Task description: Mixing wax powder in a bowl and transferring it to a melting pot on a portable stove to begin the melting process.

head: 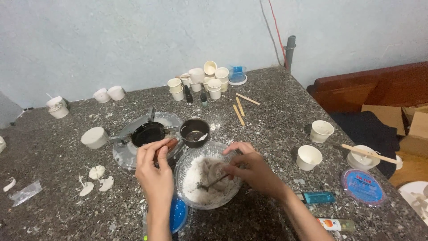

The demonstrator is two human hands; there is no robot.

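A round blue plastic lid [178,214] lies nearest; above it the right hand [252,172] pinches a thin spoon [214,182] in the clear glass bowl [185,167] of white flakes; scoop shallowly. The left hand [154,172] grips a reddish pan handle [167,146]

Right hand [254,172] stirs flakes in glass bowl [189,160].

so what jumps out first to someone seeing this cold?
Dead centre, a clear glass bowl of white flakes, with the right hand working a small spoon in it. Just left, the left hand grips the reddish handle of a small black pot beside a round burner. White paper cups cluster at the table's far edge.
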